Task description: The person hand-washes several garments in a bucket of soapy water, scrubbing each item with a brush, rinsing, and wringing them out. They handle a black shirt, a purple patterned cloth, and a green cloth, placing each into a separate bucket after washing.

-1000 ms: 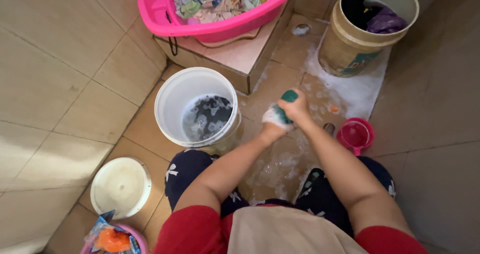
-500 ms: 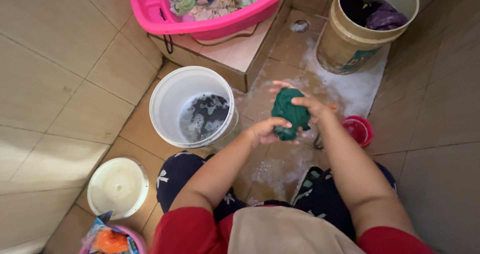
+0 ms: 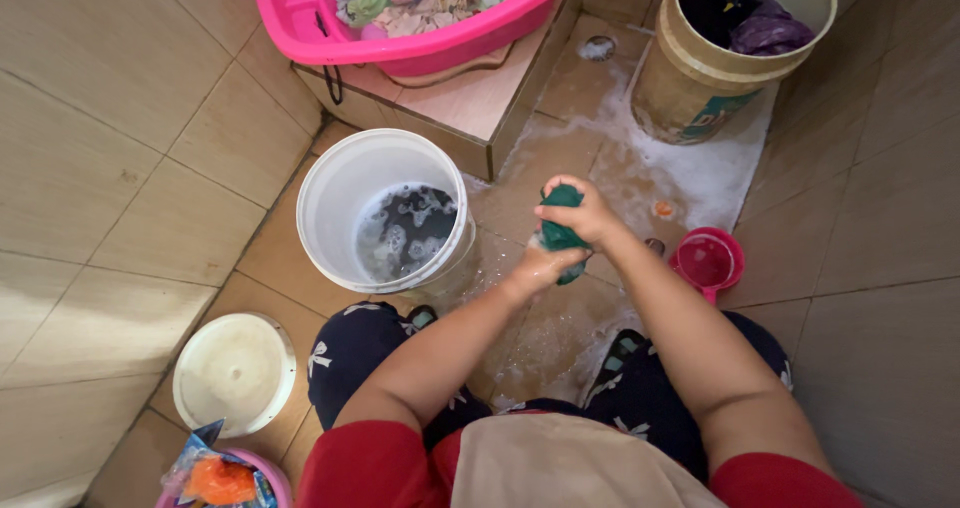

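Both my hands squeeze a wet dark green cloth [image 3: 560, 234] above the soapy tiled floor [image 3: 560, 338]. My right hand [image 3: 583, 211] wraps over the top of the bunched cloth. My left hand [image 3: 540, 265] grips it from below, wet with foam. To the left of my hands stands a white bucket [image 3: 340, 183] holding soapy water and dark laundry. My knees in dark patterned trousers are at the bottom of the view.
A pink basin [image 3: 300, 13] full of mixed clothes rests on a tiled step. A beige bucket [image 3: 690, 78] with dark clothes stands at the back right. A small red scoop [image 3: 706, 261], a white lid [image 3: 235, 373] and a bag of packets [image 3: 215, 473] lie nearby.
The green cloth was pressed on the floor, then lifted and spread between both hands. Now it is bunched tight between them, held lower.
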